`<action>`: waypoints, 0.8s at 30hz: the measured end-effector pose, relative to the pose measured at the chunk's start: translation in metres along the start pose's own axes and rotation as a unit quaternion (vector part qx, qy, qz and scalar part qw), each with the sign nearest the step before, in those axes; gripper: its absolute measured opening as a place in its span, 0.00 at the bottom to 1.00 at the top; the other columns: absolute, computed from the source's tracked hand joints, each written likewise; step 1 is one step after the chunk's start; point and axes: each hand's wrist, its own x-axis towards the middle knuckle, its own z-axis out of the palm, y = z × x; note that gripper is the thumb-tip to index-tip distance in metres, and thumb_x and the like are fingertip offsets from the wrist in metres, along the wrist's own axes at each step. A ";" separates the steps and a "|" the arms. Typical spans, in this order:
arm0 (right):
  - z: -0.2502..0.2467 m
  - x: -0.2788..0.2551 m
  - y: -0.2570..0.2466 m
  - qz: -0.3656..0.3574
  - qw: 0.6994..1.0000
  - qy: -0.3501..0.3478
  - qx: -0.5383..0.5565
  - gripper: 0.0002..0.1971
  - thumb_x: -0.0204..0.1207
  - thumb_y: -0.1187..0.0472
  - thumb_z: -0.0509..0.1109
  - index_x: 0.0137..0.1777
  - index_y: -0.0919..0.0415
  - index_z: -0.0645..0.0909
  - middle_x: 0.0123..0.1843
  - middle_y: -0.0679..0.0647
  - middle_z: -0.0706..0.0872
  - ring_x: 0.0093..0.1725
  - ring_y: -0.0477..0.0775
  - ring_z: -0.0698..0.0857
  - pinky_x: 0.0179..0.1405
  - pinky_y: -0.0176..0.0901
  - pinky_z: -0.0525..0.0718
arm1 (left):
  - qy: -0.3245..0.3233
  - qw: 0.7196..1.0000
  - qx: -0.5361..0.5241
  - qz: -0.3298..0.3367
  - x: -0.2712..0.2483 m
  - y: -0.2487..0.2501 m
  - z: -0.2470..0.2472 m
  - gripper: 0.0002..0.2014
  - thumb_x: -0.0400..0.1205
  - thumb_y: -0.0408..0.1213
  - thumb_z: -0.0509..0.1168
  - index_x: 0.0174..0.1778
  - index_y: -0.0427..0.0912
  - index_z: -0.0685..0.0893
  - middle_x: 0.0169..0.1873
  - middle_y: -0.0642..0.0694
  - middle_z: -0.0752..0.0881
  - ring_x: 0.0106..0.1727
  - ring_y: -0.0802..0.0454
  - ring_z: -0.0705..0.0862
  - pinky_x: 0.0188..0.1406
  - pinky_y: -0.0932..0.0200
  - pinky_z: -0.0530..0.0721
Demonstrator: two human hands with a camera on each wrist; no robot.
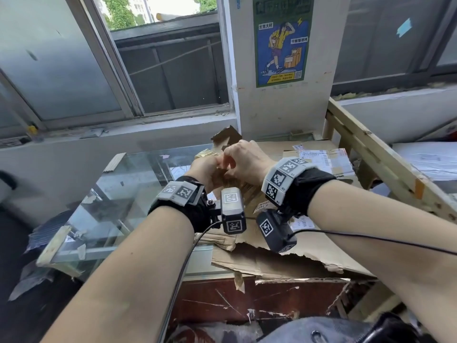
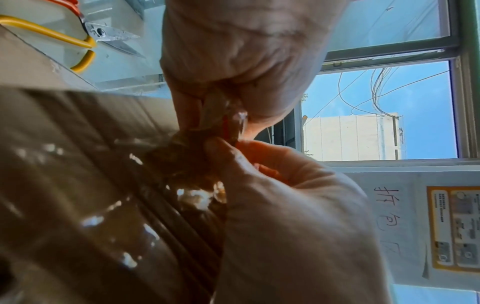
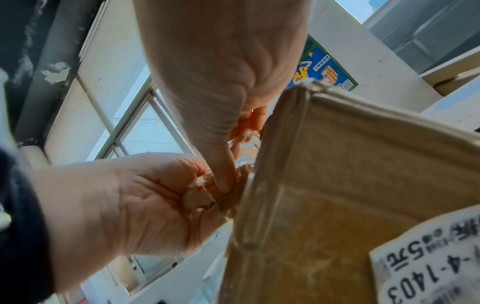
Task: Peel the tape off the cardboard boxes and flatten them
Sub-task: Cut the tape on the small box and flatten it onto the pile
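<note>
Honestly, I had both hands up over the counter (image 1: 138,174), left hand (image 1: 206,170) and right hand (image 1: 243,158) each pinching the crumpled tape (image 2: 197,156) at the box (image 3: 337,185) edge. The tape looked stringy, so yanking could've snapped it, leaving bits stuck.

A poster (image 1: 282,40) hangs on the pillar (image 1: 279,110) — yellow-handled scissors (image 2: 85,39) lie on the glass table (image 1: 118,194).

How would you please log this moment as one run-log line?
left hand: pinches crumpled clear tape | right hand: pinches same tape | brown cardboard box: held up | stage: peeling
</note>
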 end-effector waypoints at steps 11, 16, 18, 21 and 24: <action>0.009 -0.001 0.010 -0.047 0.992 0.033 0.110 0.04 0.69 0.69 0.76 0.34 0.63 0.88 0.31 0.37 0.70 0.44 0.44 0.71 0.44 0.35 0.65 | 0.015 0.997 -0.076 -0.020 -0.003 -0.004 0.005 0.08 0.85 0.25 0.56 0.57 0.36 0.76 0.32 0.37 0.78 0.29 0.43 0.80 0.23 0.58 0.83; 0.010 -0.006 0.015 -0.028 0.986 0.012 0.162 0.03 0.69 0.71 0.75 0.35 0.67 0.86 0.35 0.38 0.71 0.38 0.35 0.72 0.36 0.20 0.67 | -0.001 0.997 -0.064 -0.048 0.003 -0.005 0.004 0.09 0.88 0.33 0.56 0.43 0.37 0.75 0.32 0.42 0.76 0.18 0.50 0.81 0.14 0.65 0.79; 0.009 -0.007 0.016 -0.018 0.982 0.004 0.186 0.03 0.70 0.71 0.75 0.36 0.67 0.86 0.36 0.39 0.71 0.38 0.35 0.73 0.37 0.20 0.68 | -0.004 0.995 -0.071 -0.068 0.002 -0.003 0.004 0.09 0.89 0.35 0.56 0.46 0.36 0.77 0.31 0.41 0.77 0.21 0.48 0.80 0.15 0.62 0.81; 0.007 -0.008 0.018 -0.006 0.974 -0.021 0.224 0.05 0.70 0.71 0.75 0.35 0.65 0.85 0.38 0.41 0.72 0.39 0.38 0.74 0.42 0.23 0.72 | 0.013 0.995 -0.071 -0.072 0.004 -0.004 0.005 0.11 0.89 0.33 0.56 0.43 0.34 0.77 0.27 0.39 0.81 0.17 0.47 0.81 0.13 0.60 0.81; 0.008 -0.009 0.021 0.010 0.961 -0.045 0.272 0.06 0.70 0.69 0.77 0.33 0.65 0.84 0.41 0.44 0.74 0.48 0.50 0.80 0.52 0.39 0.81 | 0.025 0.995 -0.065 -0.074 0.004 -0.004 0.005 0.14 0.89 0.33 0.55 0.37 0.35 0.74 0.14 0.43 0.77 0.13 0.52 0.75 0.11 0.67 0.75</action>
